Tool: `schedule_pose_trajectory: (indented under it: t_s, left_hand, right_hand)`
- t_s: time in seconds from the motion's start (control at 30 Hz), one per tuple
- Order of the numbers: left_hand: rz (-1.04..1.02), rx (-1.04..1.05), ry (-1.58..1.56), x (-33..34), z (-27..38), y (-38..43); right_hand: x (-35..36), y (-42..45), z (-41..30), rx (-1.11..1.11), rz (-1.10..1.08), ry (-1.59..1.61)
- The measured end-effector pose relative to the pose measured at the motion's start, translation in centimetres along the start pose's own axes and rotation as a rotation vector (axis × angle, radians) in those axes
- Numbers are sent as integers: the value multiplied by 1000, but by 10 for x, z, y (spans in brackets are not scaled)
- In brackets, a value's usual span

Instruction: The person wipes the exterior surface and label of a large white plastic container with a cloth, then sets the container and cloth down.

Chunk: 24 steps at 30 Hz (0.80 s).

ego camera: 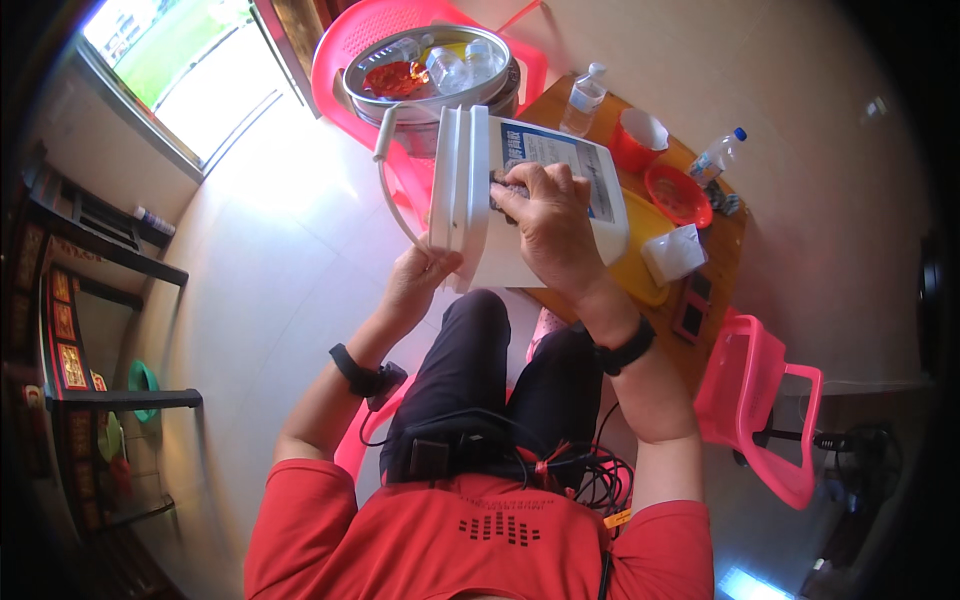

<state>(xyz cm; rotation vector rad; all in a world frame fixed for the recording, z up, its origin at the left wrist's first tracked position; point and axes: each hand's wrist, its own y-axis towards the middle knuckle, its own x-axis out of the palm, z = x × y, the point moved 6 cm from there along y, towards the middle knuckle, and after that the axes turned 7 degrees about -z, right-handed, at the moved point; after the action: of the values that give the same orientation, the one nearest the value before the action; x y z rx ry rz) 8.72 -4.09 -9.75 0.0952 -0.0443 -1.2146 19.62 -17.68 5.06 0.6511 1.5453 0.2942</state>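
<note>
A white plastic bucket (506,259) lies on its side above my knees, its ribbed rim to the left. Part of a blue and white label (570,157) shows on its wall, and a wire handle with a white grip (385,135) hangs from the rim. My left hand (420,274) grips the rim at its near edge. In my right hand (559,225) is a dark, rough scouring pad (500,193), pressed to the bucket's wall close to the rim and label. The fingers partly cover the pad. Whether the bucket touches the table behind it, I cannot tell.
A wooden table (720,262) at right carries water bottles (585,101), a red container (637,139), a red bowl (679,196), a yellow tray (645,225) and a tissue pack (675,255). Ahead, a metal basin (360,94) sits on a pink chair (337,56). Another pink chair (742,360) stands right.
</note>
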Motion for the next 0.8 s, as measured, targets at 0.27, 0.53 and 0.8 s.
schedule_pose_trajectory:
  t_s: [0.27, 0.53, 0.8]
  left_hand:
    - [145, 67, -99, 15, 72, 22]
    - [66, -22, -429, 8, 100, 48]
    - [149, -77, -398, 1, 96, 43]
  right_hand:
    - [-26, 19, 3, 38, 200, 31]
    - [-7, -8, -19, -21, 116, 71]
    - [-11, -23, -34, -107, 88, 73]
